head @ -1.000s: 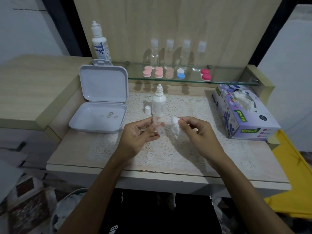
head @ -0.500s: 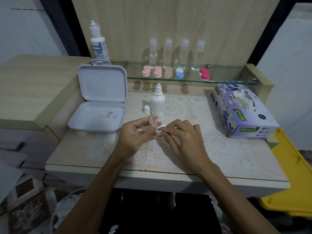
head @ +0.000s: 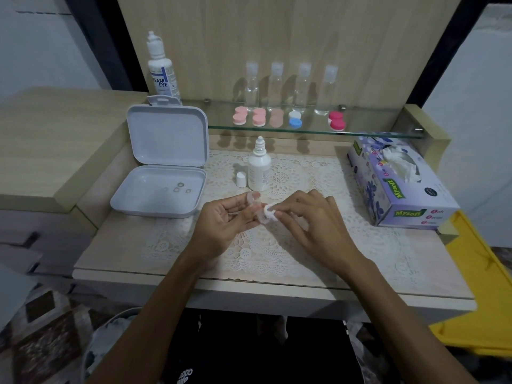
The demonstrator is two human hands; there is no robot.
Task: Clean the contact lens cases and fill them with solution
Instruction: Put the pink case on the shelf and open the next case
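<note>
Slip risk while wiping the clear lens case

Risk first: clear lens case (head: 256, 209) is being held in mid-air over the lace mat (head: 291, 245), pinched only at one side, so if the tissue wad (head: 270, 216) is pushed too hard the case is likely twisting out of the grip and dropping onto the mat or off the worktop (head: 415, 286) edge. Small bottle (head: 259, 166) is standing uncapped just behind the hands, w/ its cap (head: 241, 179) beside it; a backward knock w/ either hand is probably tipping it and spilling solution. Tissue could also be shedding fibres inside the well, imo.

Left hand (head: 224, 223): fingers curling round the case, thumb and forefinger pinching it, palm facing up and to the right. Case is sitting at the fingertips, between both hands, above the mat's middle, near the bottle but not touching it.

Right hand (head: 313, 223): fingers bunched together, tips pinching the tissue wad and pressing it into the case's nearer well. Rest of the tissue is hidden under the palm, can't tell how much.

Other cases are sitting on the glass shelf (head: 374, 131), well apart; tissue box (head: 401, 184) is at the right.
</note>
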